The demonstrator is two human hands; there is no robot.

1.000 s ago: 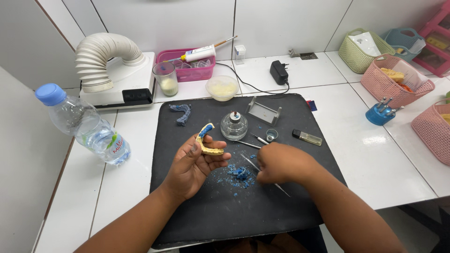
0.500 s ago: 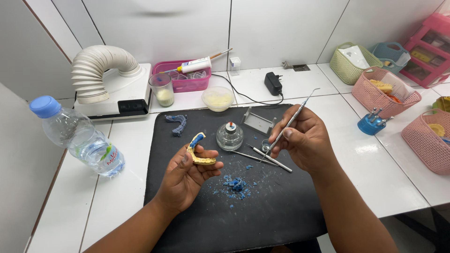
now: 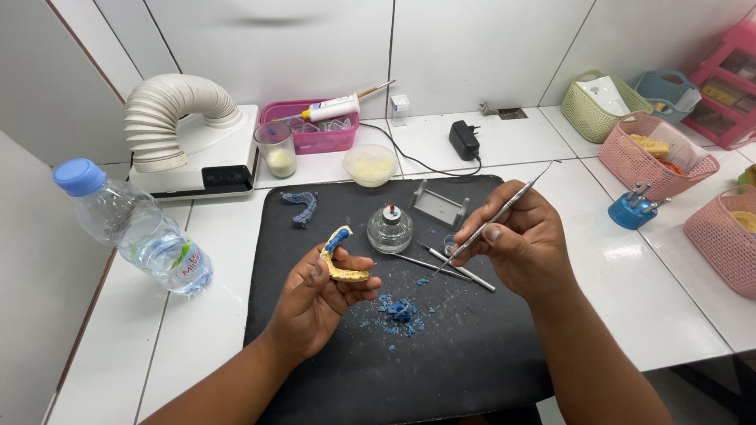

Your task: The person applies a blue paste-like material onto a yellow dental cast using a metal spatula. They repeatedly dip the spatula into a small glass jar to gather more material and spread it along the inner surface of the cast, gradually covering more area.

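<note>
Left hand: my left hand cups a yellow plaster dental cast with a blue wax rim over the black rubber mat.
Right hand: my right hand pinches a slim steel carving tool, tip raised.
Progress: blue wax shavings lie scattered; wax remains on the cast, so I judge the carving unfinished.
Beyond: small glass spirit lamp, loose steel instruments, clear plastic water bottle.

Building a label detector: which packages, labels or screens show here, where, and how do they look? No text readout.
Water bottle: lying tilted at the counter's left edge, clear plastic, blue cap, pale label with blue and red print.
Tube: across the pink tray at the back, white with printed label, yellow tip.
Dark panel: front of the white suction unit, black rectangle, unlit.
Neither hand holds anything labelled.
</note>
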